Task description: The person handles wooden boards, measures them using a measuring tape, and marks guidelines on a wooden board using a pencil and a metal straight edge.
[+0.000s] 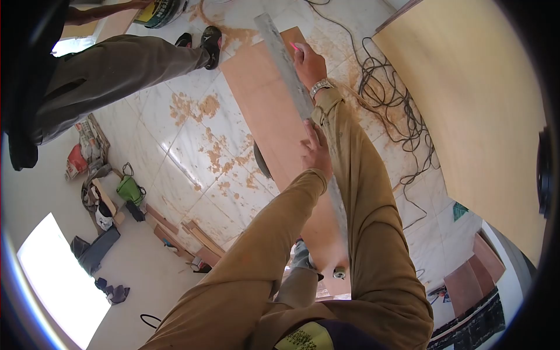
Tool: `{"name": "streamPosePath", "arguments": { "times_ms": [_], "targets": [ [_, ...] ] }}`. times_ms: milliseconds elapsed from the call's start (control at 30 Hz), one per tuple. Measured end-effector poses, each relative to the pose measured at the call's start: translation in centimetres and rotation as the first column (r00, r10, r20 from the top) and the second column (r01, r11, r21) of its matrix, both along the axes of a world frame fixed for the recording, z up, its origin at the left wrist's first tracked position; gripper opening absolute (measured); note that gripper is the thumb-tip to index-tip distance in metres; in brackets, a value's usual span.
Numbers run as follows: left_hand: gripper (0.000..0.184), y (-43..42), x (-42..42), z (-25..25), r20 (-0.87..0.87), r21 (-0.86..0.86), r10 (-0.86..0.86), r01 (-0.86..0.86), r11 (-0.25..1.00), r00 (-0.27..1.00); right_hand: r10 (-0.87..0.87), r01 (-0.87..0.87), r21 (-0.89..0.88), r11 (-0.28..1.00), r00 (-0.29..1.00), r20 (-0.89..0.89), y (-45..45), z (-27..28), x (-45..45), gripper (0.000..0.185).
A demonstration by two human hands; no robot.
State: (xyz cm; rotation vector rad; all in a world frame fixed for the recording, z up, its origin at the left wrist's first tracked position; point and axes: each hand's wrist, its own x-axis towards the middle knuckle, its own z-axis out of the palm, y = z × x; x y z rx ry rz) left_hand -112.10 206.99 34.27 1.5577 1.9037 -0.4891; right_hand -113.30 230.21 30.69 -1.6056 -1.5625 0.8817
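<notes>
A long reddish-brown wooden board (256, 87) lies in front of me, with a long grey metal straightedge (279, 52) along it. My left hand (317, 153) rests on the straightedge at about mid-length, its fingers stretched out flat. Farther up, my right hand (309, 67) is closed around a pink pencil-like marker (293, 46), beside the straightedge's right edge. The marker's tip is too small to make out. A small round object (339, 272) sits on the board's near end.
Another person's leg (128, 61) stands at the upper left. Tangled black cables (388, 99) lie on the tiled floor, right of the board. A large pale wooden panel (466, 105) fills the right side. Sawdust (216, 146), wood strips (201, 239) and a green bag (129, 189) lie to the left.
</notes>
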Motion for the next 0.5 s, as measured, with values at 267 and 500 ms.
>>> {"name": "streamPosePath", "arguments": {
  "times_ms": [267, 500],
  "targets": [
    [0.113, 0.6, 0.0, 1.0, -0.021, -0.042, -0.116, 0.115, 0.992, 0.993, 0.128, -0.140, 0.027, 0.990, 0.955, 0.268, 3.2, -1.3, -1.2, 0.024],
    [0.127, 1.1, -0.5, 2.6, 0.151, -0.066, 0.149, -0.141, 0.988, 0.977, 0.139, -0.214, 0.131, 0.968, 0.893, 0.428, 5.8, -2.0, -1.5, 0.020]
  ]
}}
